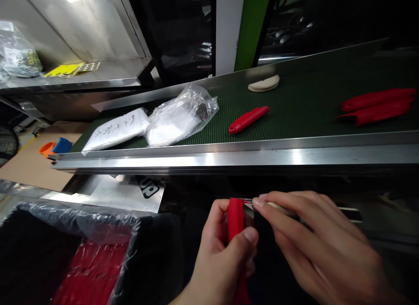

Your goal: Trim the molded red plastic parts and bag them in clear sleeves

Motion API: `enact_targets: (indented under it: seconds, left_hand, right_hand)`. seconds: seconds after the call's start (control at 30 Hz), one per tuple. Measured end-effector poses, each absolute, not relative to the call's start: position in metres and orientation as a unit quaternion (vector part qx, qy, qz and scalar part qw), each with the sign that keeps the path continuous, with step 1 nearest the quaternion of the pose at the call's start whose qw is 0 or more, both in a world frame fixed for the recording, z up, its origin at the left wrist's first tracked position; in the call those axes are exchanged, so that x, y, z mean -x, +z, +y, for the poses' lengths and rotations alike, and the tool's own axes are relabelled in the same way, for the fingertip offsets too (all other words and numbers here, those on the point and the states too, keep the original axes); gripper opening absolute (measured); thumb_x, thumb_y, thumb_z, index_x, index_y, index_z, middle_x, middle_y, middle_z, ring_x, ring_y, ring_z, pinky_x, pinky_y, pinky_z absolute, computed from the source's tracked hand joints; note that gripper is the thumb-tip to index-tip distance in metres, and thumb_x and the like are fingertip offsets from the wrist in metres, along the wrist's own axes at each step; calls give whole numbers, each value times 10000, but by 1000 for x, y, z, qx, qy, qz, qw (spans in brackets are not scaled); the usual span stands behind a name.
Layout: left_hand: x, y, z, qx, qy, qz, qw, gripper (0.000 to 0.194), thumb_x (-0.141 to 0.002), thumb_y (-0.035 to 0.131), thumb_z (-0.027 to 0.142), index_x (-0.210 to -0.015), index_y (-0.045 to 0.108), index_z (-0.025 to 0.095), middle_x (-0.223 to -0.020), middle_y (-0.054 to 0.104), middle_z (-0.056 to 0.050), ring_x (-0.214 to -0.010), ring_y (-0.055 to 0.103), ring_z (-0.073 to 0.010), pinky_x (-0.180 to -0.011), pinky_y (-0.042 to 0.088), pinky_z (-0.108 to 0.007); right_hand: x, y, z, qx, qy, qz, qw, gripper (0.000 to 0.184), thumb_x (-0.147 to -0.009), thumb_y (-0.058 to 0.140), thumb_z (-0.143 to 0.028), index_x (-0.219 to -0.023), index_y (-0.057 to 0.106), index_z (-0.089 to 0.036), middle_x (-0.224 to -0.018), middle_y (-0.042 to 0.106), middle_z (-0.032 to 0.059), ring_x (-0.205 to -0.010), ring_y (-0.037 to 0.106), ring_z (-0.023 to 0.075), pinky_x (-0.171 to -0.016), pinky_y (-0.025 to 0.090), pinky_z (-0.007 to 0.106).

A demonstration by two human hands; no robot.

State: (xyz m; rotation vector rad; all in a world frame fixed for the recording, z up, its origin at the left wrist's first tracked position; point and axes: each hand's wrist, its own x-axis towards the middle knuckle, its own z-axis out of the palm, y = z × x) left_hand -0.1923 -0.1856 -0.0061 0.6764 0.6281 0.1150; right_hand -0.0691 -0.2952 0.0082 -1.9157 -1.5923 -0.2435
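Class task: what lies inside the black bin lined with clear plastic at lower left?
Inside the black bin, red pieces show through the clear plastic liner. Their shape and number stay unclear, and the bin's dark left part hides anything else.

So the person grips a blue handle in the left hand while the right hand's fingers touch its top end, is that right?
Not quite: the handle is red, not blue, as the head view shows. The left hand does grip it, and the right hand does touch its top end with its fingertips.

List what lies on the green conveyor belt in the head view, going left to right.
White bag with handwriting → clear plastic bag → single red handle piece → cream-coloured curved piece → pair of long red pieces.
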Motion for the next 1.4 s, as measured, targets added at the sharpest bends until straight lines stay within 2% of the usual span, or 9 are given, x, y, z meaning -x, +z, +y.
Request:
enact_targets:
  seconds: [0.3, 0.47, 0.7, 0.87, 0.93, 1.03, 1.13, 1.23, 1.4]
  left_hand:
    - [192, -10, -188, -324, 64, 286, 900, 300, -824, 642, 296, -968, 395, 204, -617, 475, 73, -430, 378, -22, -403, 336, -117]
    - [197, 0, -188, -302, 49, 229, 924, 340, -795, 682, 323, -904, 383, 204, -749, 508, 53, -441, 394, 0, -401, 323, -108]
    - [194, 9, -188, -373, 20, 311, 874, 296, -830, 653, 355, -954, 431, 203, -766, 437, 45, -521, 363, -15, -461, 304, -145]
    - [192, 10, -191, -419, 21, 338, 843, 298, -837, 663, 376, -969, 469, 194, -688, 397, 54, -551, 316, -33, -516, 265, -184]
    - [192, 12, -193, -426, 31, 338, 838, 290, -838, 663, 370, -952, 470, 186, -678, 401, 56, -555, 288, -37, -525, 246, -196]
    - [193, 12, -195, -438, 46, 342, 830, 285, -825, 676, 354, -926, 472, 182, -708, 401, 49, -580, 278, -44, -534, 231, -204]
    - [194, 7, -193, -452, 28, 352, 820, 272, -828, 672, 344, -933, 474, 190, -721, 403, 48, -564, 308, -35, -513, 250, -189]
    - [195, 1, -186, -392, 18, 311, 866, 230, -839, 624, 319, -937, 451, 203, -773, 479, 37, -497, 377, -26, -449, 298, -165]
    - [196, 1, -174, -301, 22, 238, 923, 186, -869, 565, 314, -933, 437, 195, -822, 523, 15, -482, 414, -25, -411, 319, -131]
  right_hand:
    - [68, 3, -299, 723, -88, -611, 312, 452, -815, 563, 20, -1239, 605, -128, -1090, 629, 135, -965, 592, 256, -770, 459, 416]
    - [54, -5, -303, 763, -102, -555, 315, 456, -832, 573, -3, -1249, 611, -186, -1088, 643, 90, -966, 597, 233, -832, 459, 425]
    - [70, 3, -304, 775, 5, -473, 418, 329, -908, 516, -77, -1180, 626, -224, -1149, 614, 31, -1039, 589, 148, -888, 480, 281]
    - [81, 9, -292, 786, 84, -419, 447, 288, -909, 597, -277, -1196, 573, -282, -990, 634, -29, -794, 609, 80, -703, 516, 157]
    - [78, 9, -285, 786, 90, -428, 438, 236, -889, 627, -316, -1119, 594, -274, -972, 628, -23, -768, 600, 86, -672, 519, 162]
    - [72, 6, -280, 792, 67, -404, 453, 113, -913, 580, -275, -1019, 611, -251, -966, 635, -1, -815, 615, 110, -672, 523, 185]
    - [66, -2, -286, 803, 62, -354, 476, 226, -927, 551, -256, -1153, 568, -250, -1003, 640, 17, -883, 633, 128, -720, 541, 203]
    - [64, -6, -298, 787, 103, -392, 465, 397, -927, 551, -269, -1315, 466, -264, -1182, 599, 50, -1030, 621, 169, -841, 549, 272]
    - [71, 1, -306, 738, 15, -539, 405, 404, -853, 523, -21, -1208, 591, -199, -1136, 595, 72, -1052, 576, 196, -862, 504, 336]
